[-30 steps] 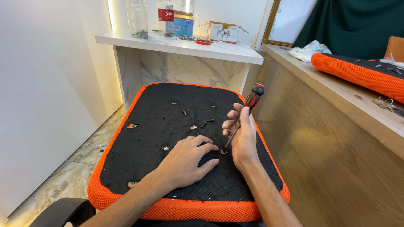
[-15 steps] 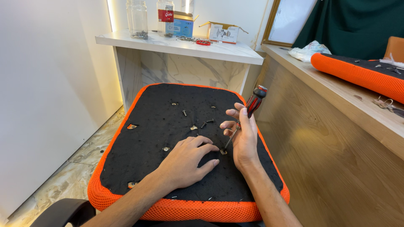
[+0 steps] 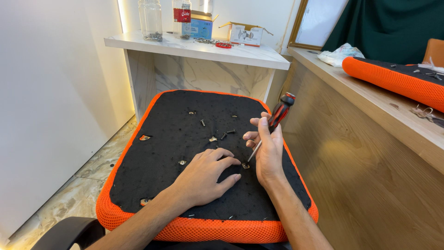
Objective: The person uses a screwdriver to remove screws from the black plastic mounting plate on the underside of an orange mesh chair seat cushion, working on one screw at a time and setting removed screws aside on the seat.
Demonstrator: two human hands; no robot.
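White walls and a marble-topped shelf [image 3: 194,46] close off the far side, with clear bottles [image 3: 150,18], a small open carton [image 3: 244,33] and loose hardware on top. Before me lies an upturned chair seat [image 3: 203,153], black underside up, orange mesh [image 3: 208,229] wrapped round its edge. A second seat of the same kind [image 3: 397,81] rests on the wooden counter [image 3: 370,139] at right.

My right hand [image 3: 268,148] is clenched round a screwdriver [image 3: 273,122] with a red-and-black handle; the thin shaft slants down to a screw [image 3: 245,165] set in the black face. My left hand [image 3: 206,176] lies flat on the panel, fingers spread and released, fingertips just beside that screw. I cannot tell whether the tip is seated in the head.

Several loose bolts [image 3: 217,135] lie scattered further up the panel, well apart from both hands.

Assessment: the screwdriver looks light and rigid, and the moulded handle is the proper place to hold it. I judge the seat stiff at its board but soft at the mesh rim, so it should be steadied on the flat face. The small, smooth bolts would roll readily.
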